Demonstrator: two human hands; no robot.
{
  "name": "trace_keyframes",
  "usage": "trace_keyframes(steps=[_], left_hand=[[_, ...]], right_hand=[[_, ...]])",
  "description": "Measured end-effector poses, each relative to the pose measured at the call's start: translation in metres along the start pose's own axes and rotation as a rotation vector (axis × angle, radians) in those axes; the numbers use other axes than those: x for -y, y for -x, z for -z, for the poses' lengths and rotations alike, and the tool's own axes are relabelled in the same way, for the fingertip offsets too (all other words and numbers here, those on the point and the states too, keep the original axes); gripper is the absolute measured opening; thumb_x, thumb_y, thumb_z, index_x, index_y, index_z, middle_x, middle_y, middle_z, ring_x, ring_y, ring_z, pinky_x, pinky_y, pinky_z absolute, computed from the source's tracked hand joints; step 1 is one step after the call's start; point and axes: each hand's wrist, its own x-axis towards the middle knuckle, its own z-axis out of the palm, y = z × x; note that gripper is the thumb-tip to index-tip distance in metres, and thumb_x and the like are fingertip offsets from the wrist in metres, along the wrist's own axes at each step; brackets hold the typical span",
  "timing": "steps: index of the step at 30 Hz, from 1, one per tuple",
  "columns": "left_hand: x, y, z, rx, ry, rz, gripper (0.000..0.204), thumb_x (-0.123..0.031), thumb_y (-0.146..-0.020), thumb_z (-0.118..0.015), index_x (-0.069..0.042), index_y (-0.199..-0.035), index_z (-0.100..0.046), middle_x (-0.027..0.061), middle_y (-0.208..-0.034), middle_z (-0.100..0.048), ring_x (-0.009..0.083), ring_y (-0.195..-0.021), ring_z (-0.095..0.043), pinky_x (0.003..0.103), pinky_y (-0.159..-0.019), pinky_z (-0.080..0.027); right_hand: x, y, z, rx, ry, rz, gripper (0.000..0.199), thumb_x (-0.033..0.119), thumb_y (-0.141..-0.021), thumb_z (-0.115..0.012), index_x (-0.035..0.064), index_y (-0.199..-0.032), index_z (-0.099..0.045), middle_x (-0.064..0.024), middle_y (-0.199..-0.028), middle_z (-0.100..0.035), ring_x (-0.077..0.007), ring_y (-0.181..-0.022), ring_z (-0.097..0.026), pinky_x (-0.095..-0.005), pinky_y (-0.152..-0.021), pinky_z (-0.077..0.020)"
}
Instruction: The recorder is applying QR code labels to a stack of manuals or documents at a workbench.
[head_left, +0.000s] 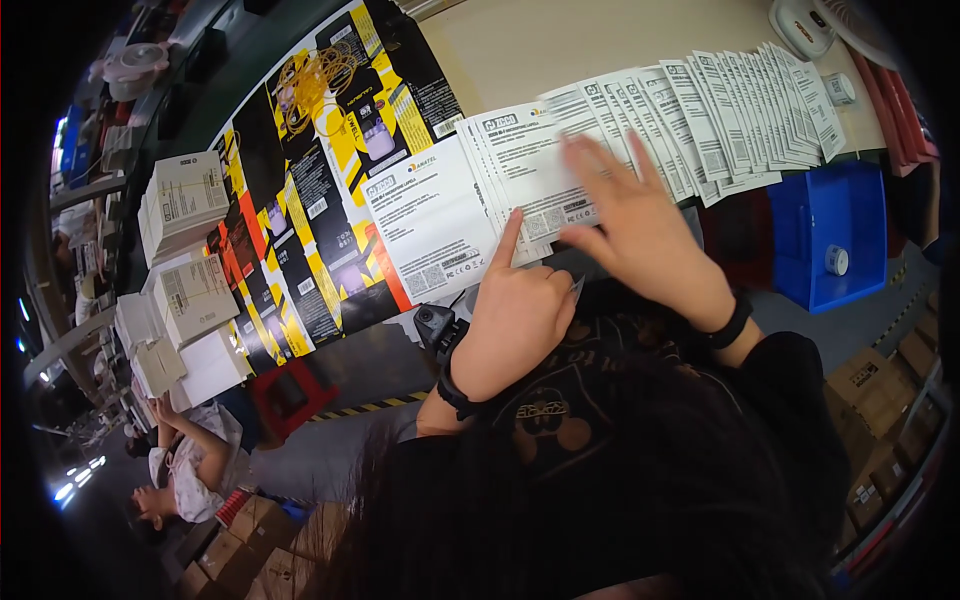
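Note:
White printed sheets, perhaps flat box sleeves or labels, lie in an overlapping row along the table. The leftmost sheet (425,225) shows nearly whole, while a fanned bunch of sheets (745,120) spreads to the right. My left hand (520,315) touches the row's lower edge with its index finger stretched out. Its other fingers are curled, and a small pale edge shows beside them, too little to name. Over the middle of the row is my right hand (645,235), fingers spread and partly blurred, with nothing visible in it.
Black-and-yellow printed sheets (300,215) cover the table to the left, with yellow rubber bands (318,82) on top. White stacks (185,200) stand beyond. A blue bin (850,240) sits at right, holding a white roll (836,260). Another person (195,465) works at far left.

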Motion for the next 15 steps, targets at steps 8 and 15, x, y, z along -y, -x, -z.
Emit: trace_keyframes(steps=[8,15], left_hand=[[-0.004,-0.002,0.021,-0.153,0.248,0.038,0.014,-0.008,-0.071,-0.059,-0.001,-0.060,-0.052,0.0081,-0.050,-0.049,0.0246,-0.048,-0.050,0.045,-0.100,-0.026],[-0.010,0.002,0.025,-0.532,0.444,0.166,0.013,-0.005,-0.075,-0.059,-0.001,-0.064,-0.053,0.0051,-0.051,-0.046,0.0218,-0.045,-0.044,0.044,-0.092,-0.036]], right_hand=[[-0.005,0.012,0.028,-0.054,-0.726,-0.103,0.041,0.013,-0.080,-0.054,-0.0005,-0.118,-0.044,-0.0148,-0.114,-0.052,-0.0218,-0.111,-0.046,-0.0352,-0.096,-0.0317],[-0.006,0.012,0.022,0.186,-1.211,-0.315,0.022,0.008,-0.079,-0.059,-0.0005,-0.098,-0.057,-0.0090,-0.096,-0.059,-0.0138,-0.089,-0.055,-0.0240,-0.077,-0.0431]])
